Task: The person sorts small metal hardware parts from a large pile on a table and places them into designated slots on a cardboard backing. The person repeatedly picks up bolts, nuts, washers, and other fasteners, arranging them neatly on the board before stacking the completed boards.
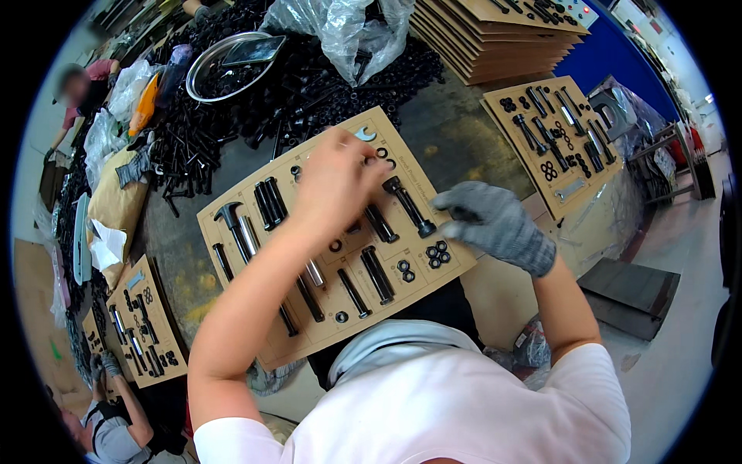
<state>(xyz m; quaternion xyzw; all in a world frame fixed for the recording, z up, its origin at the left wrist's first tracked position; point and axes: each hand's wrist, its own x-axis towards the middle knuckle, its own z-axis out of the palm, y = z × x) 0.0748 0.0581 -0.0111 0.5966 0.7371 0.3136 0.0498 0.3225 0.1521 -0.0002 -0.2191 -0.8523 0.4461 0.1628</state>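
Observation:
A brown cardboard panel (321, 344) lies tilted before me, laid out with black bolts, nuts and washers. My bare left hand (336, 182) is over its upper part, fingers curled and slightly blurred; whatever they pinch is too small to make out. Beside those fingers are a small open-end wrench (365, 134) and black washers (382, 153). At the panel's right edge my right hand (498, 228), in a grey knit glove, holds nothing, its thumb and fingers apart. Nearest to it are a thick black bolt (410, 207) and a cluster of nuts (438, 254). My left forearm hides part of the panel.
A heap of black bolts and nuts (325, 100) covers the far table, with a metal bowl (193, 77) and clear plastic bags (332, 31). Stacked panels (471, 46) stand far right; another filled panel (568, 193) lies below them. Co-workers are at the left, one beside a filled panel (154, 371).

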